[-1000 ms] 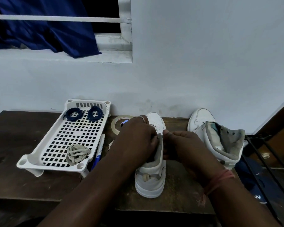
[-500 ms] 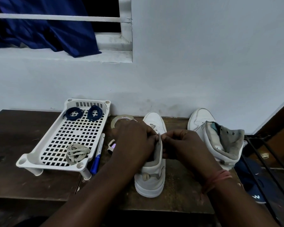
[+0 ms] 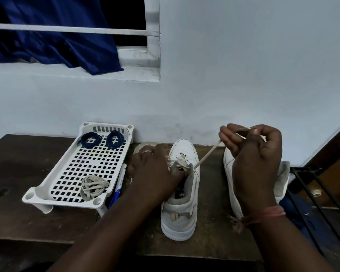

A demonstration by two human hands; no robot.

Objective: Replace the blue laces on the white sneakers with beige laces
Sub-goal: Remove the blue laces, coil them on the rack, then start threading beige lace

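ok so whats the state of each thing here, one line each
near sneaker: partly laced in beige
beige lace: pulled taut
right hand: pinching the lace
left hand: steadying the near sneaker
far sneaker: unlaced
blue laces: coiled in tray
spare beige lace: bundled in tray

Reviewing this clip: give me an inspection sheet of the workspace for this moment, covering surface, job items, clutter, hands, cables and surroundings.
Surface: dark wooden table, worn.
Job's things: near sneaker partly laced with beige lace; second sneaker behind the right hand, no laces seen; white tray holds two blue lace coils and a spare beige lace bundle.
Clutter: tape roll, blue pen.
Hands: left hand rests on the near sneaker's tongue area, grip hidden; right hand pinches the lace end, pulled taut.
Cables: nothing seen.
Surroundings: white wall, window with blue curtain, black metal rack at right.
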